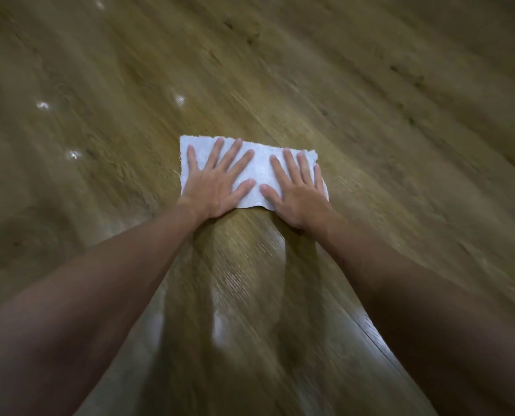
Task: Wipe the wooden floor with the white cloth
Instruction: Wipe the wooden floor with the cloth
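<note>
Ten fingers straight, spread wide, pressed flat on cloth (pixel 257 171). Left hand (pixel 217 186) covers cloth's left half; right hand (pixel 298 196) covers right half, little finger at right edge. Thumbs point inward, tips near, not touching. Heels of both palms overhang near edge onto floor (pixel 385 121). Cloth white, rectangular, frayed far edge, lying flat mid-floor. Bare forearms stretch forward. Floor blurred; few bright glints at left.
</note>
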